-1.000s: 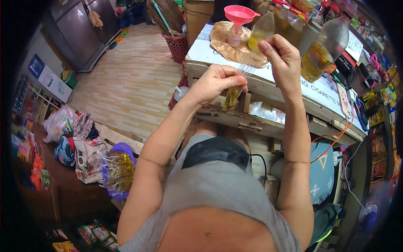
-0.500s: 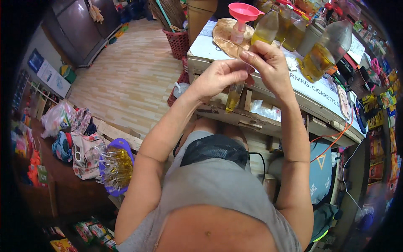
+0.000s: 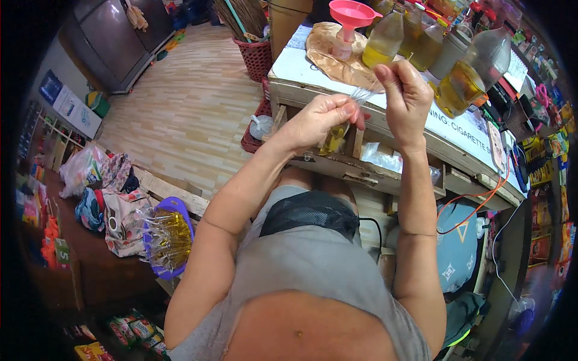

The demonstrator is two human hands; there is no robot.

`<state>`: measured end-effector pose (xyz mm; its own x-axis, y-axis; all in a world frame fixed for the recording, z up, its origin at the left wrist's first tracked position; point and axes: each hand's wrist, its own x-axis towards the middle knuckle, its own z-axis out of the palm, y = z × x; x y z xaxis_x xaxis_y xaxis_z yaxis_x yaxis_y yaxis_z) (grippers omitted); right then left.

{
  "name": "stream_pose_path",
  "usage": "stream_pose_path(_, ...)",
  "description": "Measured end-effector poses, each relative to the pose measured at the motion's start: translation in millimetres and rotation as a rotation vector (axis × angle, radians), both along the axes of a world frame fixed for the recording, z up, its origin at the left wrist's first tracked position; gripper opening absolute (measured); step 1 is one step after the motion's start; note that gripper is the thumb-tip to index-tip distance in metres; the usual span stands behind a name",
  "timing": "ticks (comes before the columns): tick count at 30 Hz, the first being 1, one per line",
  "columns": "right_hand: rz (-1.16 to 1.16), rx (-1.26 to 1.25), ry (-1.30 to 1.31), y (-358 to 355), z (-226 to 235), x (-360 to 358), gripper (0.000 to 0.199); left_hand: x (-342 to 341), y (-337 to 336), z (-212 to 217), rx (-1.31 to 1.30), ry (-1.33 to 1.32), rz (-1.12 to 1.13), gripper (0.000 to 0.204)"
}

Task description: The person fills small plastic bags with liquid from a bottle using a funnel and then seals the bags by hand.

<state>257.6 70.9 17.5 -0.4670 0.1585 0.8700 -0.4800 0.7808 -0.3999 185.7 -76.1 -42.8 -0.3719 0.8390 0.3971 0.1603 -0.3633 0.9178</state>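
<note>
My left hand (image 3: pixel 325 120) is closed, pinching the neck of a small clear plastic bag. The bag's lower part (image 3: pixel 333 140), holding yellow oil-like liquid, hangs beneath my fingers. From that grip the clear plastic top (image 3: pixel 365 94) stretches toward my right hand (image 3: pixel 408 99), whose thumb and fingers are closed on its end. Both hands are above the front edge of the white table (image 3: pixel 289 75). Behind them a pink funnel (image 3: pixel 351 14) stands in a small clear container (image 3: pixel 342 47) on crumpled brown paper (image 3: pixel 319 51). A glass bottle (image 3: pixel 383 43) of yellow liquid is beside it.
A large plastic bottle (image 3: pixel 460 90) with yellow liquid leans at the right. An open drawer (image 3: pixel 385 157) below my hands holds clear plastic bags. To my left, a purple basin (image 3: pixel 191 225) contains several filled, tied bags. Orange cords (image 3: pixel 481 201) hang at the table's right end.
My right hand has moved right, away from my left, and the bag's plastic top now stretches between them. The hanging bag sits slightly higher and further left.
</note>
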Motion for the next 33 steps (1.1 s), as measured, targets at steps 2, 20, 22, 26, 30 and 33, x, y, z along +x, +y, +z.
stream_pose_path(2, -0.023, -0.054, -0.009, 1, 0, 2, 0.024, 0, -2, -4, -0.026, 0.004, 0.012, 0.031)
stream_pose_path(20, 0.055, -0.163, -0.118, 10, -11, -6, 0.028, 8, -3, -24, 0.046, -0.138, 0.056, 0.031)
stream_pose_path(22, 0.129, -0.248, -0.176, 12, -15, -8, 0.027, 7, -2, -28, 0.041, -0.133, 0.073, 0.032)
stream_pose_path(26, 0.269, -0.432, -0.310, 11, -16, -7, 0.027, 9, -5, -33, -0.034, -0.115, 0.120, 0.033)
stream_pose_path(30, 0.317, -0.451, -0.337, 8, -17, -6, 0.025, 9, -7, -37, -0.062, -0.100, 0.140, 0.033)
stream_pose_path(33, 0.329, -0.414, -0.333, 5, -16, -7, 0.023, 7, -8, -39, -0.027, -0.089, 0.103, 0.032)
